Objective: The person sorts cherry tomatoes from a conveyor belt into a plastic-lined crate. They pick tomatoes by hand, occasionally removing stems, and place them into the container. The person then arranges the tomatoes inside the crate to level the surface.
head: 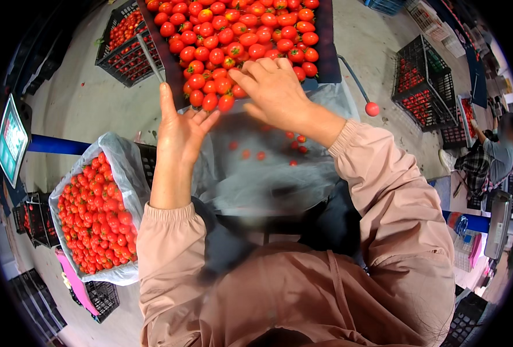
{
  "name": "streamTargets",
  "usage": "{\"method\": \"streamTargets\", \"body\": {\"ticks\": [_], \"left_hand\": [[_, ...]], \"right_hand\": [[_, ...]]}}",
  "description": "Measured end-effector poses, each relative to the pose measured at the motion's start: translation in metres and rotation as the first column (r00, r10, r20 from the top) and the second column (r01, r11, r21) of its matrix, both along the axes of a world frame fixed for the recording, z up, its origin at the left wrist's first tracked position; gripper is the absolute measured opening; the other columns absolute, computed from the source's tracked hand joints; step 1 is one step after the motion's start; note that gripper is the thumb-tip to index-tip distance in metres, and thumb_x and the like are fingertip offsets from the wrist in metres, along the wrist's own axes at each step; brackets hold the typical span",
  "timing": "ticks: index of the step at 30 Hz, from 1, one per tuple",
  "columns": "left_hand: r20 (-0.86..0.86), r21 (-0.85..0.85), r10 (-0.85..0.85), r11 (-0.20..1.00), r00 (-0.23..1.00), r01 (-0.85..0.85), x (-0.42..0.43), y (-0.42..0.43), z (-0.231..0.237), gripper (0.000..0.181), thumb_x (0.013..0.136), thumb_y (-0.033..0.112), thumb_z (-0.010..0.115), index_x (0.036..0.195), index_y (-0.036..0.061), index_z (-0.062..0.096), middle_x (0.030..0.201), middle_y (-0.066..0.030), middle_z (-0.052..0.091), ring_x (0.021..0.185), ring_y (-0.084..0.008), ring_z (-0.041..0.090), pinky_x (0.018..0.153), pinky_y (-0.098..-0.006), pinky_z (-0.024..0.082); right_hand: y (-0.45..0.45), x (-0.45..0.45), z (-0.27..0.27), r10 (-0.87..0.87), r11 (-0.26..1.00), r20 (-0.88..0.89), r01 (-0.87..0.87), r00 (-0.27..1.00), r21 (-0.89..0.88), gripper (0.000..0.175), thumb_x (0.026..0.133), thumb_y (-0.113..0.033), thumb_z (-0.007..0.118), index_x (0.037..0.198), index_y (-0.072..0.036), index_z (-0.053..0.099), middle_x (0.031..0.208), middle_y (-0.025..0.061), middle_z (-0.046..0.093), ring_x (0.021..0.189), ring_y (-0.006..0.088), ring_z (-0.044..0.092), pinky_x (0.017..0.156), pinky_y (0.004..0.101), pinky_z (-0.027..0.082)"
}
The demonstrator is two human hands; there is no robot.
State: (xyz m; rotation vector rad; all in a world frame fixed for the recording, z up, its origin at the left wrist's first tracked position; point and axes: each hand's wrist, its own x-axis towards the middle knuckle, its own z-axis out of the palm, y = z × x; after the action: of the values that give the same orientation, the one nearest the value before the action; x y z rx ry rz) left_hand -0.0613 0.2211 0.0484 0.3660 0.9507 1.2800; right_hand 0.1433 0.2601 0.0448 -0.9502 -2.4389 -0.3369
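Observation:
Several red cherry tomatoes (235, 32) fill a dark sloping tray (328, 43) before me. My left hand (176, 126) is at the tray's lower left corner, palm turned up and thumb raised apart from the fingers. Its fingertips are just below the lowest tomatoes. Over the lower right of the pile lies my right hand (278, 89), back upward, with its fingers spread and touching tomatoes; some fingertips are hidden. Below the tray's mouth, a clear plastic liner (265, 191) holds a few loose tomatoes (261, 155), partly blurred.
To my left stands a lined crate (141, 191) full of tomatoes, near a lit screen (12, 141). Black crates (425, 82) with tomatoes stand on the floor. A rod with a red knob (372, 109) juts out right of the tray. Another person (495, 156) sits far right.

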Motion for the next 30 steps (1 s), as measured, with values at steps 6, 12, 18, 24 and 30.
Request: {"method": "streamTargets", "body": {"ticks": [6,12,18,24,30], "left_hand": [[-0.015,-0.026,-0.009,1.000,1.000,0.009,0.000,0.000,0.002,0.085,0.086,0.070,0.046,0.137,0.0035,0.035,0.128,-0.0180,0.046,0.113,-0.0270,0.051,0.096,-0.0438,0.043],[-0.074,0.024,-0.085,0.996,0.994,0.087,-0.007,-0.002,-0.003,0.091,0.081,0.074,0.049,0.135,0.0024,0.033,0.126,-0.0157,0.045,0.113,-0.0281,0.050,0.096,-0.0469,0.042],[-0.147,-0.016,-0.091,0.996,0.985,0.089,-0.002,-0.005,0.002,0.091,0.079,0.078,0.047,0.133,0.0060,0.038,0.126,-0.0142,0.044,0.116,-0.0293,0.048,0.092,-0.0462,0.040],[-0.162,-0.002,-0.078,0.997,0.984,0.078,-0.006,-0.005,0.000,0.095,0.079,0.078,0.048,0.138,0.0056,0.032,0.131,-0.0183,0.040,0.119,-0.0348,0.046,0.093,-0.0471,0.041],[-0.130,0.019,-0.075,0.997,0.989,0.079,-0.006,-0.004,-0.002,0.095,0.079,0.076,0.051,0.141,0.0074,0.027,0.131,-0.0203,0.040,0.119,-0.0373,0.046,0.094,-0.0482,0.041]], "right_hand": [[-0.002,-0.012,-0.001,0.043,0.999,-0.073,-0.044,0.996,-0.018,0.030,0.070,-0.023,0.072,0.094,-0.008,0.060,0.097,0.0075,0.058,0.087,0.0221,0.054,0.074,0.0378,0.037],[-0.012,-0.016,-0.004,0.184,0.978,-0.125,-0.194,0.975,-0.079,0.026,0.069,-0.018,0.071,0.090,-0.008,0.061,0.106,0.0087,0.057,0.087,0.0225,0.055,0.072,0.0361,0.038],[-0.016,-0.018,-0.011,0.272,0.932,-0.066,-0.280,0.960,-0.231,0.038,0.069,-0.019,0.073,0.104,-0.009,0.063,0.118,0.0063,0.051,0.102,0.0233,0.051,0.079,0.0376,0.039],[0.003,-0.017,0.011,-0.008,1.000,-0.051,0.010,0.999,0.027,0.053,0.074,-0.026,0.072,0.122,-0.011,0.057,0.133,0.0094,0.045,0.118,0.0321,0.045,0.090,0.0460,0.038],[0.002,-0.002,0.009,-0.046,0.999,-0.016,0.046,0.999,-0.017,0.035,0.079,-0.028,0.068,0.109,-0.010,0.062,0.110,0.0082,0.059,0.107,0.0311,0.051,0.088,0.0438,0.039]]}}
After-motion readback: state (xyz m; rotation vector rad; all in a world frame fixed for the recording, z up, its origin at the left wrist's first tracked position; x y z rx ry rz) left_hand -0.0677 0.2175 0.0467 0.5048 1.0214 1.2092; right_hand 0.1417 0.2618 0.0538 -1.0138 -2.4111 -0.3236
